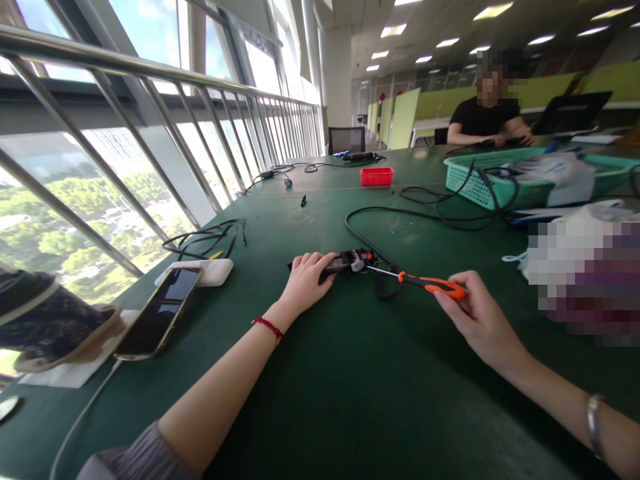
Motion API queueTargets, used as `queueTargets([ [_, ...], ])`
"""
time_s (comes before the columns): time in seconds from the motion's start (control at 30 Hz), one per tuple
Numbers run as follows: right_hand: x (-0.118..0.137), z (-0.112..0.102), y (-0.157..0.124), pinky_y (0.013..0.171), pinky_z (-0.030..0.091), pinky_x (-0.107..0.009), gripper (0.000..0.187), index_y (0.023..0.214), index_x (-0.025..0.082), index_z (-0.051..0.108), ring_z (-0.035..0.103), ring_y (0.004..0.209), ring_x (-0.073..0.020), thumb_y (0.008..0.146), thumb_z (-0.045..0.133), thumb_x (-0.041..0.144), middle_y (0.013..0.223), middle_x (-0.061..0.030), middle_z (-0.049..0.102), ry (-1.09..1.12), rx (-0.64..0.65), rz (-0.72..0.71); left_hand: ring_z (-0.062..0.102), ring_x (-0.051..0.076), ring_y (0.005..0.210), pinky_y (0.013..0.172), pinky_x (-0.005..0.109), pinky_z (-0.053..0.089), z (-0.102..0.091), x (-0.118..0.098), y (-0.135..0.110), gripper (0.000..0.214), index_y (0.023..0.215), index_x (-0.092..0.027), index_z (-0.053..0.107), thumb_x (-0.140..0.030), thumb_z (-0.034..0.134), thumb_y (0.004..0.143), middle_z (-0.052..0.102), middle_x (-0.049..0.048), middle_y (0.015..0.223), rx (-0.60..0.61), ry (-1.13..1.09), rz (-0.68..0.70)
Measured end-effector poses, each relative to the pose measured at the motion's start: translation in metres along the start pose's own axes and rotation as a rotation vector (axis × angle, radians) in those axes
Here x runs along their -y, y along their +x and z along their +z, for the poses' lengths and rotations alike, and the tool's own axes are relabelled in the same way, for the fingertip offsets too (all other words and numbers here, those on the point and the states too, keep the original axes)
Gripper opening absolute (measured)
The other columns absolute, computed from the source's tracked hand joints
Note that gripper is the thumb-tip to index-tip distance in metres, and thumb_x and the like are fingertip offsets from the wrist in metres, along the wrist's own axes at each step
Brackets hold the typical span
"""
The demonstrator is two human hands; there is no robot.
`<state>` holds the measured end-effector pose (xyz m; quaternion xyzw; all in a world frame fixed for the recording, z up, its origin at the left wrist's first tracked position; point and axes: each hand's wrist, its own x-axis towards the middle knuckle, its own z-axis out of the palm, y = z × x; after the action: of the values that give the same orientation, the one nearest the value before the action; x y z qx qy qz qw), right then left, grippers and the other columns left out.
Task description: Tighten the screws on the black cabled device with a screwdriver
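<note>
My left hand (311, 277) is wrapped over a long black corded device (340, 265), pressing it against the green table. At the device's right end, inner parts show, with silver and red pieces among dark ones. My right hand (477, 313) grips an orange and black screwdriver (433, 285) by its handle. The thin metal shaft points left, and its tip meets the exposed end of the device; exactly what it touches is too small to tell. A black cord (373, 240) runs from near that end toward the back right. My left palm hides the rest of the device.
A phone (163, 310) leans on a white block (217, 272) at left, beside black cables (205, 239). Farther off are a red tray (377, 177) and a teal basket (473, 183) holding cords and plastic bags. A person (485, 120) sits across the green table (320, 393).
</note>
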<state>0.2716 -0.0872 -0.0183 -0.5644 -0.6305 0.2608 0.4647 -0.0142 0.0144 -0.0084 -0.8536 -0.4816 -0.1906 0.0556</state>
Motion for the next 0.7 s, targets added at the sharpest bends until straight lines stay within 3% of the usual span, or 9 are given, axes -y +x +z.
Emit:
queueTargets([
  [0.17, 0.0002, 0.0002, -0.0006, 0.038, 0.031, -0.022, 0.025, 0.091, 0.024, 0.043, 0.041, 0.042, -0.0097, 0.087, 0.052, 0.047, 0.056, 0.0072, 0.043, -0.021, 0.009, -0.017, 0.051, 0.024, 0.1, 0.093, 0.04, 0.035, 0.0013, 0.0012, 0.0005, 0.042, 0.129, -0.022, 0.049, -0.027, 0.049, 0.087, 0.06, 0.0053, 0.105, -0.005, 0.0, 0.005],
  [0.47, 0.0008, 0.0025, -0.0049, 0.042, 0.035, -0.022, 0.024, 0.084, 0.023, 0.043, 0.044, 0.045, -0.0098, 0.087, 0.054, 0.045, 0.059, 0.0065, 0.045, -0.121, 0.141, -0.116, 0.051, 0.024, 0.1, 0.093, 0.04, 0.035, 0.002, 0.002, 0.0002, 0.043, 0.13, -0.023, 0.048, -0.027, 0.049, 0.087, 0.06, 0.0053, 0.105, -0.007, 0.007, 0.005],
  [0.7, 0.0019, 0.0008, -0.0035, 0.041, 0.035, -0.021, 0.024, 0.086, 0.024, 0.043, 0.043, 0.043, -0.0097, 0.086, 0.053, 0.045, 0.056, 0.0074, 0.045, -0.127, 0.115, -0.094, 0.051, 0.024, 0.102, 0.092, 0.04, 0.035, 0.0013, 0.0013, 0.0009, 0.043, 0.13, -0.023, 0.049, -0.027, 0.048, 0.087, 0.06, 0.0055, 0.106, -0.001, 0.0, -0.002],
])
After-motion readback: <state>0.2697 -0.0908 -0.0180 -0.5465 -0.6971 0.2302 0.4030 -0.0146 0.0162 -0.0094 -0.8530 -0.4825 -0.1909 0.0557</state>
